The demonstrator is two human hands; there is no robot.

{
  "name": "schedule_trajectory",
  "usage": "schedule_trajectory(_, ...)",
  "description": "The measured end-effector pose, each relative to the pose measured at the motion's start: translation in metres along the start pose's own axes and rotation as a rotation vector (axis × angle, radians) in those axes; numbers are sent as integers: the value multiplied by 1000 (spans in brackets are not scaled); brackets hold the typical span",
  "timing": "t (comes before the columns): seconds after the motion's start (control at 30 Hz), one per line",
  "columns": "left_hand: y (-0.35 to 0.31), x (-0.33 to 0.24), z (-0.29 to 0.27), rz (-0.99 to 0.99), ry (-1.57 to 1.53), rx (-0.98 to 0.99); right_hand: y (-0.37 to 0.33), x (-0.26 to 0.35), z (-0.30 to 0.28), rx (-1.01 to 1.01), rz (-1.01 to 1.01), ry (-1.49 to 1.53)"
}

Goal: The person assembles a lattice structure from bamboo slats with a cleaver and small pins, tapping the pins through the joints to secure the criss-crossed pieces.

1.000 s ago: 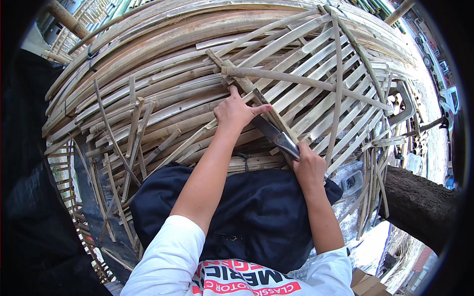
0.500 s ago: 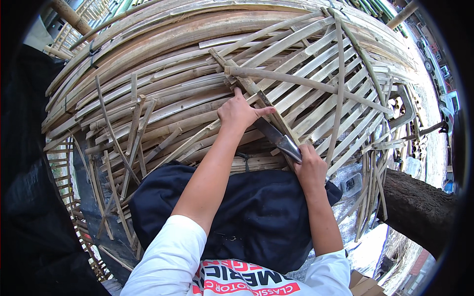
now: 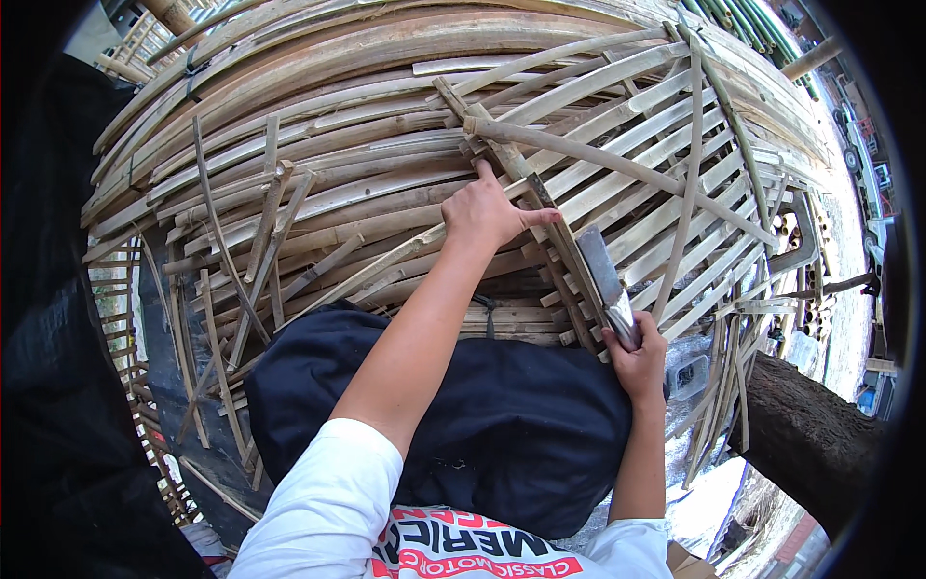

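A slatted bamboo panel (image 3: 666, 130), made of pale split strips nailed along a rail, lies tilted across a stack of bamboo. My left hand (image 3: 485, 210) grips this panel's near rail close to its upper corner, the thumb stretched along the wood and the other fingers partly hidden. In my right hand (image 3: 639, 359) is a cleaver (image 3: 600, 262) with a broad grey blade and a shiny metal handle. Its blade points away from me, just right of the rail, over the slat ends. Whether it touches the wood I cannot tell.
Long split bamboo strips (image 3: 289, 92) are piled beyond and to the left. A dark cloth (image 3: 463, 425) covers my lap. Shorter sticks (image 3: 270, 222) lean at left. A thick tree trunk (image 3: 801, 425) stands at right, near a clear plastic container (image 3: 688, 374).
My right hand has moved right and slightly toward me. The cleaver has gone from the rail's left side to its right. My left hand keeps its hold on the panel.
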State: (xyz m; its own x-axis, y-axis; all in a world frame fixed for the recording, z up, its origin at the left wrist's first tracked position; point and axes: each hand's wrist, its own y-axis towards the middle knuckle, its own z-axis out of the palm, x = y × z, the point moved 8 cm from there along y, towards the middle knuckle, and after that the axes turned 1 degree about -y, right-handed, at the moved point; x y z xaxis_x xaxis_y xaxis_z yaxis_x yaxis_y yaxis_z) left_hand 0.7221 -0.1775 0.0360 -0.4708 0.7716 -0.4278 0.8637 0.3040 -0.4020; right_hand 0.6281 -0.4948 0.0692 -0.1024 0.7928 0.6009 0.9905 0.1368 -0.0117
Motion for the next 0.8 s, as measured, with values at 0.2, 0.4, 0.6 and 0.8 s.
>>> schedule_trajectory(0.2,0,-1,-1,21,-12,-44,59,52,28,14,-125,152)
schedule_trajectory(0.4,-3,1,-2,31,-11,-110,71,57,48,32,-95,16)
schedule_trajectory(0.6,-8,-8,-3,71,53,-187,73,51,46,-18,-43,21)
schedule_trajectory(0.8,-13,-13,-4,114,4,-233,74,48,45,-5,-8,76)
